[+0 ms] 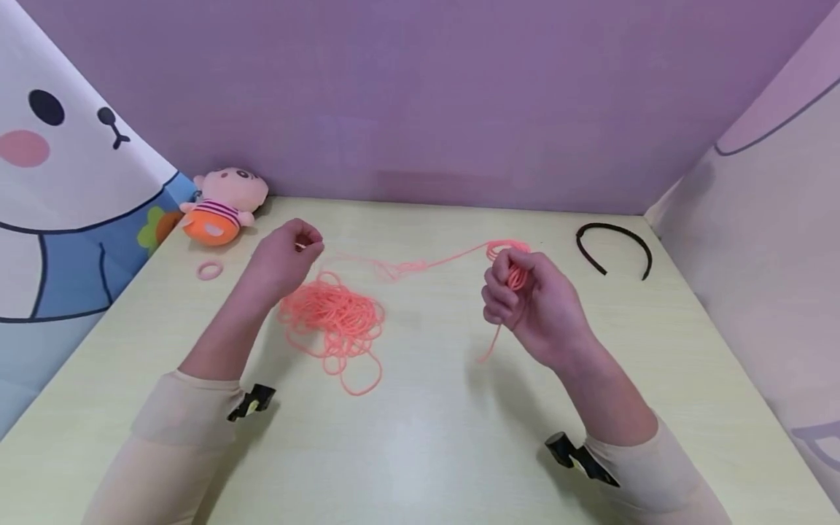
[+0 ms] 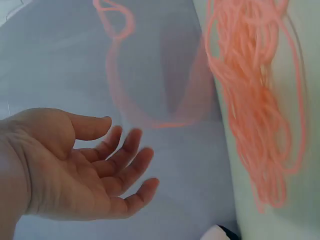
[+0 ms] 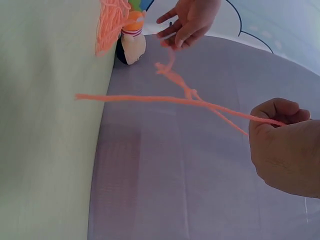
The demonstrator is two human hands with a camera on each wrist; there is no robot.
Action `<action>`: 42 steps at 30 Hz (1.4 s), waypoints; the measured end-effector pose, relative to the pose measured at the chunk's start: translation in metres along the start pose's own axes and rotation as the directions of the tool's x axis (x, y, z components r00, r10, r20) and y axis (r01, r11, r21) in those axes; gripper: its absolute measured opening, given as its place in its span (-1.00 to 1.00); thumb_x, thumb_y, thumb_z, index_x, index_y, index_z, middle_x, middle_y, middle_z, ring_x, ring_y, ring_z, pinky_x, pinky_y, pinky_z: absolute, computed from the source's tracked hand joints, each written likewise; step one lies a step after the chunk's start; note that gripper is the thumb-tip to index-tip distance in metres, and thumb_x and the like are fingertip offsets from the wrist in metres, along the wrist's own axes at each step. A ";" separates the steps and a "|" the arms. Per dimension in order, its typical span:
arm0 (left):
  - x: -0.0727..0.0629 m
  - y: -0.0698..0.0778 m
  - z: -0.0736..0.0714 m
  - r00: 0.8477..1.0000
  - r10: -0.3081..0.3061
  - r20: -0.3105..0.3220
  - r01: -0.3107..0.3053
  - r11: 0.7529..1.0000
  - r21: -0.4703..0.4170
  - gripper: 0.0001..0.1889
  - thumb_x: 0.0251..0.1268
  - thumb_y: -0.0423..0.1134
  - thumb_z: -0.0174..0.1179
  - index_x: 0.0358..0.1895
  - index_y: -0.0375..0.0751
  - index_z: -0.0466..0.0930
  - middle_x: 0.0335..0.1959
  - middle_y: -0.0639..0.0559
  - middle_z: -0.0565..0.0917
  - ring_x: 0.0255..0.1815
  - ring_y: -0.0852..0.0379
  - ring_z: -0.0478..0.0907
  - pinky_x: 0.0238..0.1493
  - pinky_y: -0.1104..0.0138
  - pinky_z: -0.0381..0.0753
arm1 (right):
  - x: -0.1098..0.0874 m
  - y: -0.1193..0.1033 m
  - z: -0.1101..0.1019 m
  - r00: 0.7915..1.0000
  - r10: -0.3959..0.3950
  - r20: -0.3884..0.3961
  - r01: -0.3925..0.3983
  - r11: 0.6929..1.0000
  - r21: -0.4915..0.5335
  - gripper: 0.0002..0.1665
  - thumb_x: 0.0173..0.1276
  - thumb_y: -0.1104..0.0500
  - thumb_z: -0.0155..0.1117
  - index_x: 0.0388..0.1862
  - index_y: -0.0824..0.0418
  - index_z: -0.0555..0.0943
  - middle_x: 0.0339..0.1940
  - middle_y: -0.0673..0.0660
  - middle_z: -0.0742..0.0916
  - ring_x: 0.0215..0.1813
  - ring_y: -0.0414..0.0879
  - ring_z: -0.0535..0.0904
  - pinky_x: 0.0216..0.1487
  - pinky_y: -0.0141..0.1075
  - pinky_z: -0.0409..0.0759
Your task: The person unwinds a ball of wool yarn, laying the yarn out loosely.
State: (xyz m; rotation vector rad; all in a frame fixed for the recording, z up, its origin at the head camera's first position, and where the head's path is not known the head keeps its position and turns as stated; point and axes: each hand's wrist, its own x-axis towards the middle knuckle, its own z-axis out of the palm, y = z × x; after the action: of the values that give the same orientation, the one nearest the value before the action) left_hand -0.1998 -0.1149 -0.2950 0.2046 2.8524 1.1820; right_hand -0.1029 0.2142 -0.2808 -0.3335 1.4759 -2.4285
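Note:
In the head view, my right hand (image 1: 541,310) grips a small coil of coral-pink cord (image 1: 518,277) between curled fingers and thumb. A short cord end hangs below this fist. My left hand (image 1: 282,255) is raised over the left side of the table; the left wrist view shows its fingers (image 2: 131,145) loosely bent with nothing held. A slack, kinked strand (image 1: 397,270) runs leftward from the coil, blurred near the left hand and apart from it in the left wrist view. Beneath the left hand lies a loose heap of the same cord (image 1: 335,313).
A plush toy (image 1: 219,208) in orange shorts sits at the back left corner, with a pink ring (image 1: 209,270) in front of it. A black headband (image 1: 617,232) lies at the back right. Fabric walls (image 1: 420,109) enclose the table (image 1: 407,430).

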 end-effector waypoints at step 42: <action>0.002 -0.002 0.031 0.978 -0.061 0.199 -0.021 0.922 0.386 -0.74 0.35 -0.35 0.25 0.06 -0.25 0.59 -0.06 -0.16 0.66 -0.09 -0.11 0.59 -0.15 0.06 0.57 | -0.013 -0.021 0.003 0.986 -0.143 0.082 0.130 0.981 0.148 -0.49 0.60 0.24 -0.48 -0.53 0.20 0.35 -0.68 0.03 0.20 -0.60 -0.09 0.05 -0.43 -0.25 0.00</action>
State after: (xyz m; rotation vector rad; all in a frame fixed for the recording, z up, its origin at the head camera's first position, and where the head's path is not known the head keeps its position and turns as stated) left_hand -0.1990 -0.0945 -0.3189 0.2923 2.8561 0.5393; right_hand -0.0920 0.2256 -0.2619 -0.5240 1.2721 -2.5697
